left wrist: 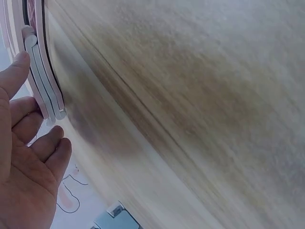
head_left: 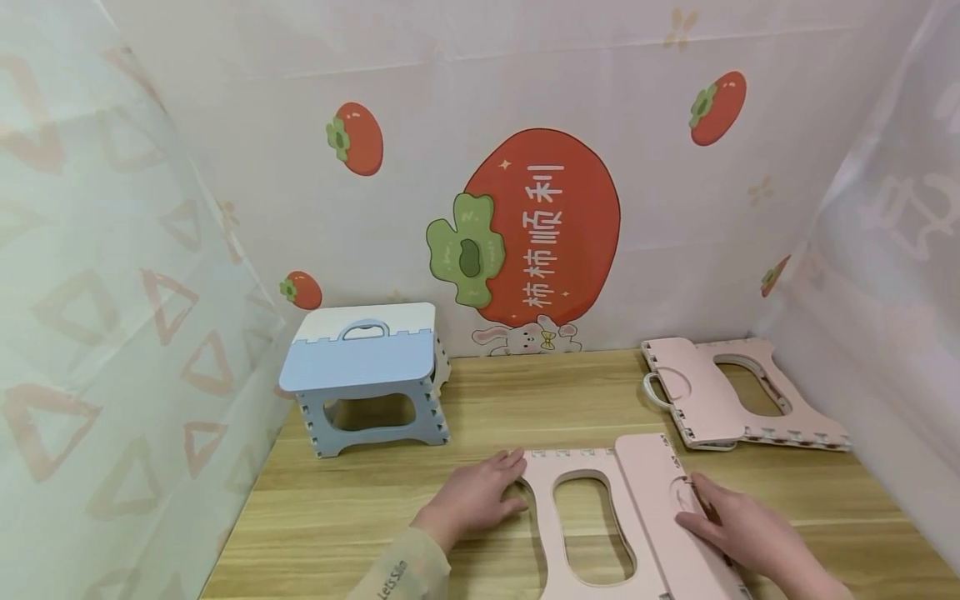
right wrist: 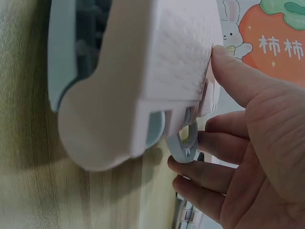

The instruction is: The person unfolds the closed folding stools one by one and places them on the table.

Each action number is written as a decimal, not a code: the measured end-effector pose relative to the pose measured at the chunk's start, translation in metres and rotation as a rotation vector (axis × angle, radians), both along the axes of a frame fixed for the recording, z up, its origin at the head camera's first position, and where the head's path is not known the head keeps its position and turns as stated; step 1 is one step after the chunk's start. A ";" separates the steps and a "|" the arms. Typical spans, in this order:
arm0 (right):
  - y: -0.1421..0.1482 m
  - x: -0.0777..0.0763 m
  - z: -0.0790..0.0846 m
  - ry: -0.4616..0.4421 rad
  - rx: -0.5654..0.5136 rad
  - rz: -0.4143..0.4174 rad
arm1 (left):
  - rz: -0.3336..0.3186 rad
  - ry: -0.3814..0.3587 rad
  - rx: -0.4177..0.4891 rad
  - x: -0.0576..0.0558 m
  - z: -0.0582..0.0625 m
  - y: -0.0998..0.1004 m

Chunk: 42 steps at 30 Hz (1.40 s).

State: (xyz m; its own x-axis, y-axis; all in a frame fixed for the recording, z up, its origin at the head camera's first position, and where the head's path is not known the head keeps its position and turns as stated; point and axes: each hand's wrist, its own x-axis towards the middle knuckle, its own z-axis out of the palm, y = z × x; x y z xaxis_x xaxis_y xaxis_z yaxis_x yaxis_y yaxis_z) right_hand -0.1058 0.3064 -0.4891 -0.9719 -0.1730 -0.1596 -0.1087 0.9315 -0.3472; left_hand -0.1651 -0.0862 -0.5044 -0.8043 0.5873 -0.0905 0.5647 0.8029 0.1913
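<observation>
A pink folding stool [head_left: 652,517] lies folded on the wooden table in front of me, its seat panel to the right and a leg frame with an oval opening to the left. My left hand [head_left: 483,492] rests at its far left corner, touching the edge; the other fingers are loosely bent beside the rim in the left wrist view. At the seat side, my right hand [head_left: 750,529] grips the edge, thumb over the seat surface. Its fingers curl beneath, around the pale handle [right wrist: 183,148], seen in the right wrist view.
A second pink folding stool [head_left: 708,392] lies flat at the back right, its handle sticking out leftward. At the back left, a blue and white stool [head_left: 367,358] stands unfolded. Printed sheets [head_left: 397,250] wall the wooden table [head_left: 517,396] at the back and sides.
</observation>
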 end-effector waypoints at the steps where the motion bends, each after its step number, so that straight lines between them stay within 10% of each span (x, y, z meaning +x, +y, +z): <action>1: 0.000 -0.001 0.000 -0.014 -0.008 -0.005 | 0.006 -0.004 0.003 0.000 0.000 -0.001; 42: -0.015 -0.010 0.000 -0.021 -0.147 -0.082 | 0.093 -0.038 0.024 -0.004 0.004 -0.010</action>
